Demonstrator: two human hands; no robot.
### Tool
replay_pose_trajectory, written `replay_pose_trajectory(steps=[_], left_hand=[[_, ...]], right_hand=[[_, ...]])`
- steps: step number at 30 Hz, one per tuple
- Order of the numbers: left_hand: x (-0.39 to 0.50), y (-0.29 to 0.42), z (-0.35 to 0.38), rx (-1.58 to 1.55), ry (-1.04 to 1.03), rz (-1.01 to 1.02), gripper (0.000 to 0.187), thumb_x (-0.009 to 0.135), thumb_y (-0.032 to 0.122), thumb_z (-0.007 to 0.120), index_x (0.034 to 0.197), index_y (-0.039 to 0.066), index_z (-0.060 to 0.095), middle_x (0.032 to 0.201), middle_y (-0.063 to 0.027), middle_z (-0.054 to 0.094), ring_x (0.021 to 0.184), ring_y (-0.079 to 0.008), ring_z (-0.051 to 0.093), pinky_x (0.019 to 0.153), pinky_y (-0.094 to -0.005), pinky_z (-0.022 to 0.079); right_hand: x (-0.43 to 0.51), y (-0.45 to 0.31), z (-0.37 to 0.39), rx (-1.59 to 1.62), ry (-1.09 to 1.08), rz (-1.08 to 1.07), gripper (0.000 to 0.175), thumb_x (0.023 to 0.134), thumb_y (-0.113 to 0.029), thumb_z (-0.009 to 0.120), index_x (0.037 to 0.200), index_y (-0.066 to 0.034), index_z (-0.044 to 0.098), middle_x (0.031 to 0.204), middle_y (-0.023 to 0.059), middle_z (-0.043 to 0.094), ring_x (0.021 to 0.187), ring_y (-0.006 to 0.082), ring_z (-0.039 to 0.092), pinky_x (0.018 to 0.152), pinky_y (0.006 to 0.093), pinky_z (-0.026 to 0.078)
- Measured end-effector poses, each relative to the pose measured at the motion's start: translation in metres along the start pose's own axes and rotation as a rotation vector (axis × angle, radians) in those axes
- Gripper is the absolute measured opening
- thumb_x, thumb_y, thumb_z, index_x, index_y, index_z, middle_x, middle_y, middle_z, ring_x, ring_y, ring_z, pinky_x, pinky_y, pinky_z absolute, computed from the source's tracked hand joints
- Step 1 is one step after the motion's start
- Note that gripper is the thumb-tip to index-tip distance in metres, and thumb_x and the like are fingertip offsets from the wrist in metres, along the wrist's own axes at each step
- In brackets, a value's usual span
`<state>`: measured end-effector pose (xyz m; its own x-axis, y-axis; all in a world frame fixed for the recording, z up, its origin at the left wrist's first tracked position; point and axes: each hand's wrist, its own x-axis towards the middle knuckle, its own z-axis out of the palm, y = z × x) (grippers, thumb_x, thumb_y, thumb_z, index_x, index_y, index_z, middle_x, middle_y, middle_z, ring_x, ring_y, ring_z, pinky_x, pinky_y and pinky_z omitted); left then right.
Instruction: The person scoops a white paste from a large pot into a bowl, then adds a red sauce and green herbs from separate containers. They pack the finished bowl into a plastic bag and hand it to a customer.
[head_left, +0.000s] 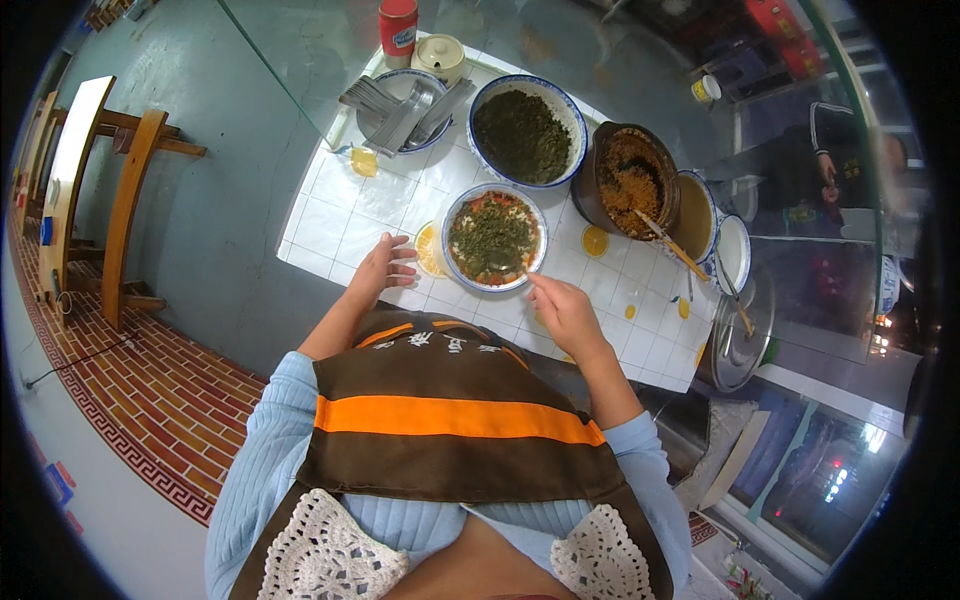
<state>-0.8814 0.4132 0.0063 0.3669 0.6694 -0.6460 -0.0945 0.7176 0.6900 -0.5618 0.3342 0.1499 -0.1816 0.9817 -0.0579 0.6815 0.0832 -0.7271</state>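
A white bowl with a blue rim stands before me, filled with chopped green herbs over red and white bits. In it rests the head of a metal spoon, and the spoon's short visible handle runs to the fingertips of my right hand, which pinch it at the bowl's near right rim. To the left of the bowl, my left hand hovers with fingers apart and nothing in them. Behind stands a larger blue-and-white bowl heaped with dark green chopped leaves.
A brown clay pot holds an orange-brown crumbly paste and a wooden-handled utensil. Beside it are a bowl of brownish liquid and a white bowl. Metal spoons, a lidded jar and a red canister stand far left.
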Motion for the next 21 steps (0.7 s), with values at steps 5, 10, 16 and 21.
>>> replay_pose_trajectory(steps=[5, 10, 16, 21], left_hand=[[0.004, 0.001, 0.004, 0.013, -0.017, -0.015, 0.066, 0.104, 0.055, 0.027, 0.142, 0.003, 0.041, 0.123, -0.0129, 0.058, 0.092, -0.0198, 0.061, 0.084, -0.0349, 0.054], [0.004, 0.001, 0.003, 0.023, -0.015, -0.022, 0.066, 0.104, 0.056, 0.026, 0.142, 0.004, 0.041, 0.121, -0.0111, 0.058, 0.091, -0.0183, 0.060, 0.084, -0.0343, 0.054], [0.003, 0.001, -0.001, 0.025, 0.006, -0.017, 0.067, 0.104, 0.055, 0.026, 0.142, 0.003, 0.041, 0.121, -0.0107, 0.058, 0.091, -0.0186, 0.060, 0.085, -0.0345, 0.053], [0.003, -0.002, -0.003, 0.012, 0.020, -0.011, 0.066, 0.105, 0.054, 0.025, 0.142, 0.003, 0.042, 0.122, -0.0114, 0.058, 0.090, -0.0185, 0.060, 0.084, -0.0346, 0.053]], right_hand=[[-0.003, -0.008, 0.005, -0.103, -0.017, -0.116, 0.028, 0.092, -0.008, 0.059, 0.118, 0.0010, 0.062, 0.091, 0.0191, 0.069, 0.083, 0.0360, 0.065, 0.076, 0.0443, 0.052], [-0.009, -0.010, 0.010, -0.118, -0.083, -0.150, 0.030, 0.090, -0.007, 0.059, 0.119, 0.0016, 0.061, 0.089, 0.0183, 0.068, 0.083, 0.0359, 0.064, 0.076, 0.0446, 0.052], [-0.009, -0.007, 0.011, -0.108, -0.078, -0.193, 0.032, 0.089, -0.006, 0.060, 0.120, 0.0005, 0.060, 0.087, 0.0169, 0.068, 0.082, 0.0356, 0.064, 0.074, 0.0438, 0.052], [-0.005, -0.005, 0.009, -0.078, -0.008, -0.126, 0.028, 0.091, -0.006, 0.058, 0.118, 0.0009, 0.063, 0.089, 0.0174, 0.069, 0.080, 0.0342, 0.066, 0.075, 0.0420, 0.053]])
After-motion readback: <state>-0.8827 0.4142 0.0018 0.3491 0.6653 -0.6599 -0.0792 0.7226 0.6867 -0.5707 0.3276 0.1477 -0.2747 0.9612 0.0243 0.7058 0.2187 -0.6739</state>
